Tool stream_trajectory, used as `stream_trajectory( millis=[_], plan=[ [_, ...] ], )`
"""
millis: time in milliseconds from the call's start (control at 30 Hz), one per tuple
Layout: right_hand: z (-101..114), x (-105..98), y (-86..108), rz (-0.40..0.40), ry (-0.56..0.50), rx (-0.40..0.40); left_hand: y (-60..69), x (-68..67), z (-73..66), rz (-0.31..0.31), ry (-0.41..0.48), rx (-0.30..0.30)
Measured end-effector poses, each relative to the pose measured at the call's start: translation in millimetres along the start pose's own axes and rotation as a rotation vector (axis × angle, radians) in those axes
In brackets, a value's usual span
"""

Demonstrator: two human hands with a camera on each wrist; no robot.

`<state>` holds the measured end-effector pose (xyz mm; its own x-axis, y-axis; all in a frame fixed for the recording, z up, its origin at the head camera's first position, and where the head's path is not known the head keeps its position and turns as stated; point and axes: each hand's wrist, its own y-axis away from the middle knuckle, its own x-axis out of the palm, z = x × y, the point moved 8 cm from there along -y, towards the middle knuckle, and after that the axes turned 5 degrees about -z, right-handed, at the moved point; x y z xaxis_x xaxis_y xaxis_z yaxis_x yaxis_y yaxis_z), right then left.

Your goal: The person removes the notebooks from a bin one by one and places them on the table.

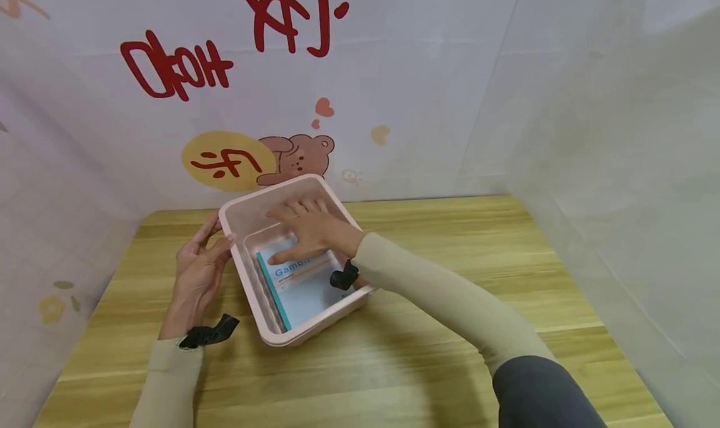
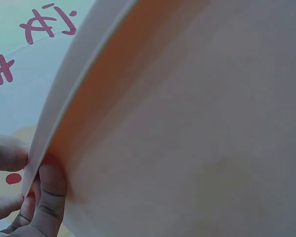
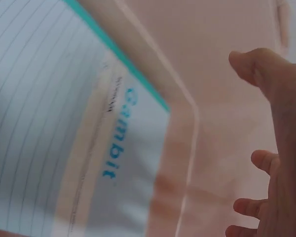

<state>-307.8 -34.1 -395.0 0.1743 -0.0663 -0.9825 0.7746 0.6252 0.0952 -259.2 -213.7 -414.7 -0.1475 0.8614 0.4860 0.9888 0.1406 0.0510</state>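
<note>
A pale pink bin stands tilted in the head view, with a light blue notebook marked "Gambit" lying inside, its teal edge on the left. My left hand grips the bin's upper left rim; in the left wrist view the fingers pinch that rim. My right hand is inside the bin, fingers spread, over the notebook's upper end. In the right wrist view the right hand holds nothing, with a gap between it and the notebook.
The bin is on a wood-grain table. Behind stands a white sheet with red characters and a cartoon bear. More white sheeting borders the right side.
</note>
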Motion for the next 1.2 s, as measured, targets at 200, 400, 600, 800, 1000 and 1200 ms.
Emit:
stream_trajectory(
  millis=[200,400,600,800,1000,1200],
  plan=[
    [0,14,-8.4,0.051,0.015,0.013,-0.1,2.9,1.0,-0.002,0.01,-0.003],
    [0,28,-16.7,0.091,0.078,0.039,0.3,1.7,0.8,0.005,0.001,-0.001],
    [5,36,-23.5,0.11,0.123,0.043,-1.0,2.3,0.5,-0.002,-0.002,0.003],
    [12,48,-28.6,0.137,0.208,0.03,-1.1,0.8,1.4,-0.017,-0.025,0.0],
    [20,55,-33.1,0.144,0.176,0.036,-0.4,0.3,0.3,-0.009,-0.032,0.002],
    [23,62,-35.8,0.155,0.16,0.038,-0.4,-0.2,0.1,-0.009,-0.038,-0.01]
  ],
)
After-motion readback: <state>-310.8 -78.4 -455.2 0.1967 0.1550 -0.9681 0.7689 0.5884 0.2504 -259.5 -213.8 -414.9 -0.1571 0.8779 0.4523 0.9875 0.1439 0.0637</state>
